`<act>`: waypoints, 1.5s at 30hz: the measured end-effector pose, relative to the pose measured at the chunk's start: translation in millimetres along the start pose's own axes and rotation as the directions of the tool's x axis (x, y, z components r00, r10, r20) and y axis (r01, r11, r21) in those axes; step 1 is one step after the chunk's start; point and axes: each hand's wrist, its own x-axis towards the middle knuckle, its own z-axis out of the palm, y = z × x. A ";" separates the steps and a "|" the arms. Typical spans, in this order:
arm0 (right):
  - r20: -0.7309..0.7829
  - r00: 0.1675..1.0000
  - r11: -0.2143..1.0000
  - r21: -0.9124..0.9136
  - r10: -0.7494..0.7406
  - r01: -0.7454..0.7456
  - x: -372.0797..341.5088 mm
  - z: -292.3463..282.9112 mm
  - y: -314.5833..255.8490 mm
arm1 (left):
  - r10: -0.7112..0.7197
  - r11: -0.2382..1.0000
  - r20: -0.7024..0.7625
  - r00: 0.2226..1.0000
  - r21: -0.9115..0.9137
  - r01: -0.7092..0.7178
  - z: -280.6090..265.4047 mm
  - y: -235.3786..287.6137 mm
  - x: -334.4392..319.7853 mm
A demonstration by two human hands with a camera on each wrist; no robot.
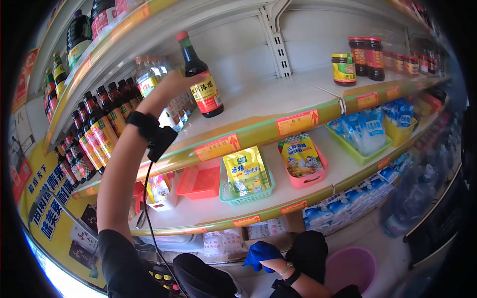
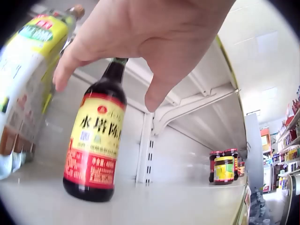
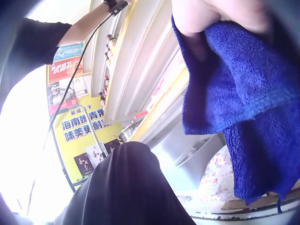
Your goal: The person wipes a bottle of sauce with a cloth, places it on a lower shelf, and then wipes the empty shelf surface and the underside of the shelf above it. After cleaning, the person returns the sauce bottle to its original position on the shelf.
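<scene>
A dark vinegar bottle (image 1: 213,108) with a red cap and a yellow-and-red label stands on the upper shelf. My left hand (image 1: 174,88) is at its upper part. In the left wrist view, the thumb and fingers of that hand (image 2: 145,37) are spread apart, with the bottle's neck passing behind them. Glass bottles (image 1: 145,79) with clear contents stand just left of it. Low by my knees, my right hand (image 3: 220,14) holds a blue cloth (image 3: 243,89), which hangs down in folds.
Dark sauce bottles (image 1: 102,129) line the shelf's left end. Sauce jars (image 1: 344,69) stand farther right. Baskets with seasoning bags (image 1: 246,171) sit on the shelf below. A pink bucket (image 1: 365,260) is on the floor to the right. A black cable (image 1: 145,193) hangs from my left wrist.
</scene>
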 end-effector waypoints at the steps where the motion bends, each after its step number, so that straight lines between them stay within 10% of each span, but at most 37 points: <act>1: -0.034 0.997 0.995 -0.073 -0.073 0.070 -0.4 1.9 4.3 | 0.063 0.996 0.055 0.997 -0.074 -0.059 11.0 -7.5 4.6; 6: -0.078 0.993 0.993 -0.079 -0.091 0.085 -1.7 1.5 4.2 | 0.117 0.925 0.103 0.988 -0.374 -0.070 26.0 -9.1 9.3; 11: 0.061 0.998 1.000 -0.001 0.023 -0.023 3.5 3.9 11.1 | -0.029 0.955 0.236 0.971 -0.282 0.097 30.2 -5.0 22.6; 14: -0.047 0.976 0.950 -0.244 -0.213 0.195 2.7 0.3 6.3 | 0.046 0.913 0.242 0.969 -0.404 0.057 35.6 -8.4 31.5; 23: -0.039 0.993 0.974 -0.205 -0.107 0.097 2.5 -1.9 12.1 | 0.064 0.991 -0.128 0.990 -0.112 -0.079 31.6 -5.3 32.4; 26: -0.023 0.966 0.931 -0.273 -0.257 0.241 9.1 6.5 30.1 | 0.281 0.928 -0.442 0.852 -0.102 -0.359 28.3 -2.5 20.3; 34: -0.023 0.967 0.914 -0.332 -0.254 0.233 8.3 3.8 24.9 | 0.530 0.710 -0.525 0.666 -0.155 -0.687 18.2 26.1 -90.8; 39: 0.056 0.997 0.993 0.109 -0.049 0.042 13.5 6.9 17.2 | 0.569 0.629 -0.607 0.555 -0.114 -0.769 4.2 35.0 -127.9; 41: 0.154 0.983 0.973 0.223 -0.101 0.065 13.8 -8.1 -9.7 | 0.542 0.601 -0.624 0.563 -0.180 -0.779 -0.5 36.5 -142.2; 43: 0.172 0.715 0.614 -0.403 -0.677 0.679 17.4 -23.6 -36.5 | 0.544 0.628 -0.503 0.672 -0.287 -0.723 0.1 33.4 -158.8; 44: 0.062 0.653 0.569 -0.433 -0.755 0.699 19.9 -26.6 -38.9 | 0.566 0.593 -0.532 0.630 -0.268 -0.759 6.1 29.0 -163.7; 45: -0.021 0.850 0.849 -0.066 -0.527 0.525 15.6 -27.3 -46.7 | 0.584 0.567 -0.523 0.621 -0.285 -0.773 10.7 24.7 -171.4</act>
